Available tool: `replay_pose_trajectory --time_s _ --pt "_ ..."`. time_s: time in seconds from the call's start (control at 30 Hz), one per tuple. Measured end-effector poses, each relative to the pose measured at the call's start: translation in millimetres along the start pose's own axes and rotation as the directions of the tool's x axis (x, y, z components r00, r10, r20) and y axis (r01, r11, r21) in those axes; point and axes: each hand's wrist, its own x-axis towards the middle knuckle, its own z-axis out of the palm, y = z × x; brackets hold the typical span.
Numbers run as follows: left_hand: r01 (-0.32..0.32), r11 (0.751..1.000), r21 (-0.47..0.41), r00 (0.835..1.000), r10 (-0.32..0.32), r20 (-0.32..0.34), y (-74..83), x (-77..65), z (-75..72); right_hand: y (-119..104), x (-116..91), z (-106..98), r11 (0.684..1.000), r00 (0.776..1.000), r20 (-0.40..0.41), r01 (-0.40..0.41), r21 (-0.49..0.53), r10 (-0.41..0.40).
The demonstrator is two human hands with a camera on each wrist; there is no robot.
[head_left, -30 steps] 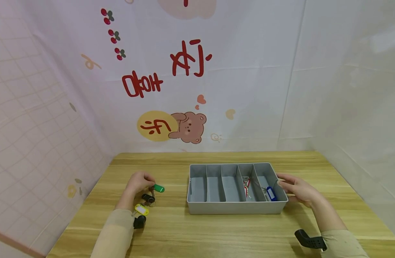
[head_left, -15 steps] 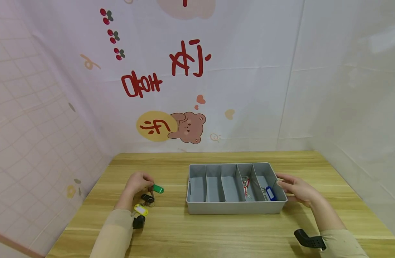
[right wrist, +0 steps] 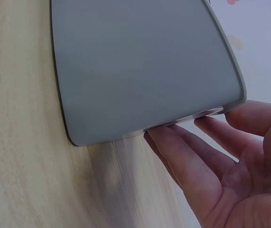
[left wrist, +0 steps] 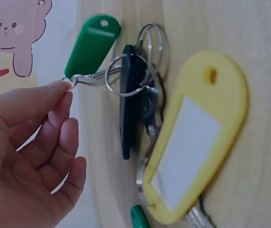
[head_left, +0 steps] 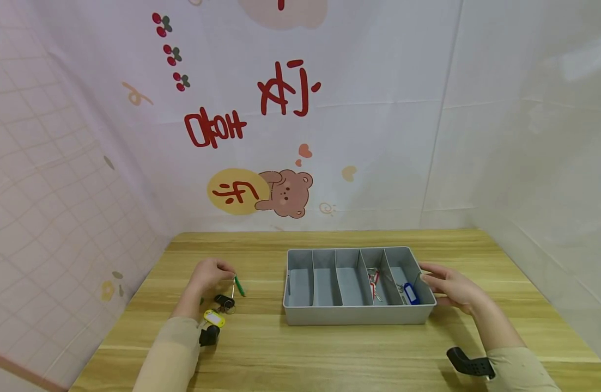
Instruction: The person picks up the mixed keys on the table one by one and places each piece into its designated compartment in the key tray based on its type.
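Green key tag (head_left: 240,286) has turned from face-on to nearly edge-on in the head view; grey tray (head_left: 354,316) and right hand (head_left: 454,288) show no clear movement. Left hand (head_left: 209,274): grip closed, thumb and forefinger tips pinching the tag's small metal ring (left wrist: 72,84), remaining fingers curled loosely towards the palm. Tag sits just beyond those fingertips, over the left part of the table (head_left: 280,354); whether it touches the surface cannot be determined. Right hand: grip on the tray's right end, thumb at the rim, fingers against the outer wall; the thumb tip is partly hidden behind the rim in the wrist view. Near the left hand, a black fob (head_left: 225,301) and a yellow tag (head_left: 214,318) lie together, their rings and keys overlapping and hard to separate. A second green piece (left wrist: 138,217) is cut off by the lower edge of the left wrist view. Inside the tray, a blue tag (head_left: 410,294) occupies the rightmost compartment; red-and-metal items (head_left: 374,284) in the next are indistinct.
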Motion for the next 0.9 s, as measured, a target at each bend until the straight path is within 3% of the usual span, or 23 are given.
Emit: replay_pose_trajectory --time_s 0.23,0.57,0.9 --pt "0.024 0.999 -0.027 1.0 -0.024 0.01 3.1 0.4 -1.9 -1 0 0 1.0 1.0 -0.008 -0.008 -0.01 0.008" --pt "-0.045 0.999 0.018 0.999 0.045 0.011 13.9 3.6 -3.5 -2 -1 2 1.0 1.0 -0.023 -0.019 -0.018 0.018" --pt "-0.064 0.998 -0.006 0.998 0.064 -0.005 30.7 1.5 -4.7 -3 -1 3 0.999 0.999 -0.039 -0.028 -0.02 0.028"
